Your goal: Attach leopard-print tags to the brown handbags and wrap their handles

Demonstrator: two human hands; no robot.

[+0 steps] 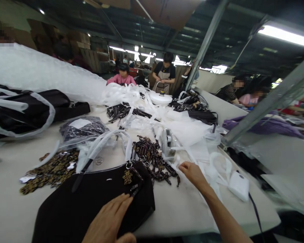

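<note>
Two bare hands are working over the white table (172, 216): the left hand (110, 214) is lying, fingers extended, on the black bag (86, 199) near its flower-shaped charm (127, 176), while the right hand (194, 173) is hovering, fingers curled, beside the beaded strands (152, 155), any grip being impossible to tell. The present step is apparently steadying the bag, and the next move is probably calling for a clear right-hand path to the charm. Outward, patterned pieces (57, 167) are lying beside the bag, white wrapping (121, 96) beyond.
</note>
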